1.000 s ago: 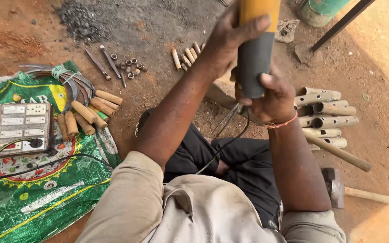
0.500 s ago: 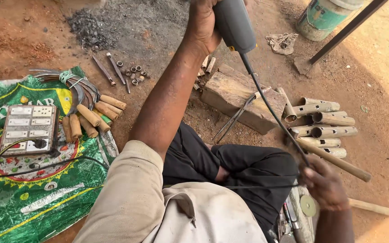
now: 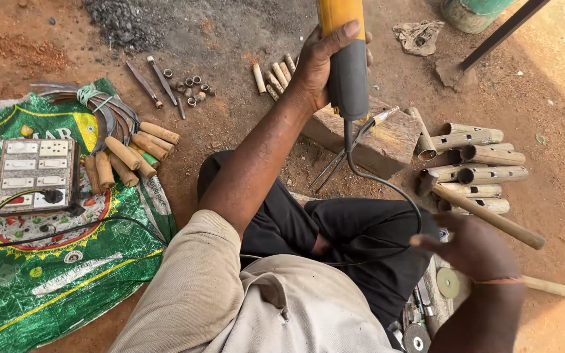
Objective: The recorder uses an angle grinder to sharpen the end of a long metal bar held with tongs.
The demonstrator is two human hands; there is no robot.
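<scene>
Power tool (image 3: 344, 59) (yellow-and-grey body, likely a grinder) is being held up over the wooden block (image 3: 374, 140), left hand (image 3: 318, 62) wrapped fully closed round its grey grip. Right hand (image 3: 469, 248), which was on the tool a second ago, is now hanging low by the knee with fingers loosely curled at the black cord (image 3: 387, 189); whether it is actually pinching the cord I cannot tell, so the tool is riding on one hand only. Metal tubes (image 3: 479, 163) are lying to the right, a switchboard (image 3: 34, 173) on the green sack (image 3: 53, 281) to the left.

Bare dirt (image 3: 243, 39) ahead open; wood block (image 3: 380, 140), pipe stack (image 3: 479, 167) crowd right
</scene>
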